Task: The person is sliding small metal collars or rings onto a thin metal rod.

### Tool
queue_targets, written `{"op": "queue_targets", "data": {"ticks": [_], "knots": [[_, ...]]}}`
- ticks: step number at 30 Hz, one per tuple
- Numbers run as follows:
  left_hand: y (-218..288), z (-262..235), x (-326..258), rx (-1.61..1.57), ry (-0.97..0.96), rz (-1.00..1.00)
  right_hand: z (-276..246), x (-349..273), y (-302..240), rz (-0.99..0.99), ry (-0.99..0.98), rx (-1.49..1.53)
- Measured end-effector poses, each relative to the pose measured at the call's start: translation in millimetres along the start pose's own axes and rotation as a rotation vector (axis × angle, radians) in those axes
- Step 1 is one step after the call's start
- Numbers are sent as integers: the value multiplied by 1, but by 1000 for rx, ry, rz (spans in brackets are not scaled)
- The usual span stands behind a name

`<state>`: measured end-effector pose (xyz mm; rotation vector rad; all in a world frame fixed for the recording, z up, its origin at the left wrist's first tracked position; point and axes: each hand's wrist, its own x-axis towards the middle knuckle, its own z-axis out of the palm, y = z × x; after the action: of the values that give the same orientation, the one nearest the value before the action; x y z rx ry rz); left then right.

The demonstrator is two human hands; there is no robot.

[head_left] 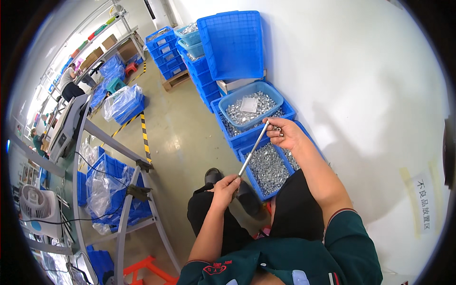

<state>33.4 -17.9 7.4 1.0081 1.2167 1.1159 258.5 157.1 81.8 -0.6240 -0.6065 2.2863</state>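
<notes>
A slim, silvery metal rod [253, 149] is held slantwise in front of me, over the floor and the edge of a blue crate. My left hand [224, 191] is closed around its lower end, above my knees. At the upper end, the fingertips of my right hand [286, 135] pinch the rod. Small shiny metal pieces [280, 133] show among the curled fingers of that hand; they look like nuts. Below the right hand stands a blue divided crate [253, 182] full of small silvery metal parts [269, 164].
Behind it, a light-blue basin [224, 101] of metal parts sits on another blue crate [233, 140]. Stacked crates [203, 78] line the white wall [342, 61]. A grey metal frame [122, 223], a white fan [40, 209] and plastic-wrapped crates [111, 166] are at left. People work farther off.
</notes>
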Motion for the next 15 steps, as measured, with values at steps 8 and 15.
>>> {"op": "queue_targets", "data": {"ticks": [8, 15], "knots": [[-2, -1, 3, -14, 10, -20, 8, -4, 2, -134, 89, -361], [-5, 6, 6, -58, -6, -12, 14, 0, 14, -271, 196, -421]]}}
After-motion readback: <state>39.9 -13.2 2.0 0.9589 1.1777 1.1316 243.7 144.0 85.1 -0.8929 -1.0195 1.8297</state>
